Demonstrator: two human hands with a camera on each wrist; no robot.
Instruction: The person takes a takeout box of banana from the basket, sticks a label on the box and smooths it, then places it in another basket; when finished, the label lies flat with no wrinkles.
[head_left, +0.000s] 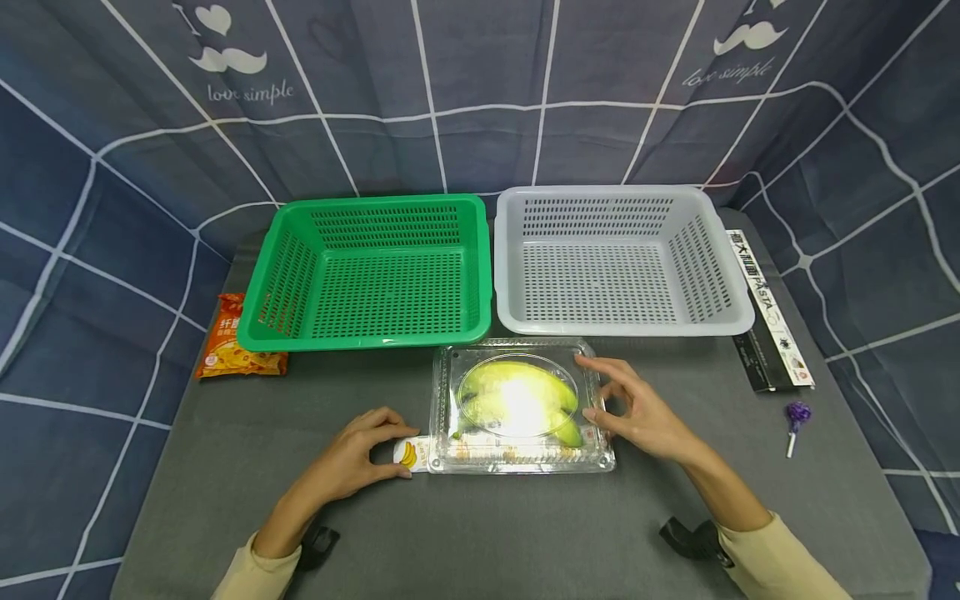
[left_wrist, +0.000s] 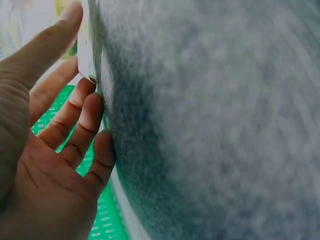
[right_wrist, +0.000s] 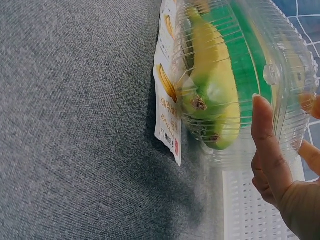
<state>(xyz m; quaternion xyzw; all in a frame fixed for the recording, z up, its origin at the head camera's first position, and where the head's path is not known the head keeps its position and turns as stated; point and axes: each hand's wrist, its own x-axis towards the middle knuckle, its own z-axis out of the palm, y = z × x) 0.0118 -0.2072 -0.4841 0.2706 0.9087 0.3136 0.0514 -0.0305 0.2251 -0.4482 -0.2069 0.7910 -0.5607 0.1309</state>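
A clear plastic box [head_left: 442, 400] with its lid down lies in front of the two baskets. Inside it are green-yellow bananas [right_wrist: 215, 80]; glare covers their middle in the head view. My right hand [head_left: 633, 408] grips the box's right side, thumb and fingertips spread on the plastic. Under the box runs a white paper strip [right_wrist: 167, 107] printed with bananas, poking out on the left. My left hand [head_left: 360, 458] holds that protruding end between thumb and fingers. The left wrist view has the left hand [left_wrist: 60, 135] low against the grey tabletop, fingertips at a white edge.
Behind the box stand a green basket [head_left: 360, 342] and a white basket [head_left: 622, 328], side by side. An orange snack bag [head_left: 232, 346] lies at the left. A black-and-white pasta box [head_left: 772, 317] and a purple lollipop [head_left: 798, 412] are at the right. Patterned curtains [head_left: 487, 75] surround the table.
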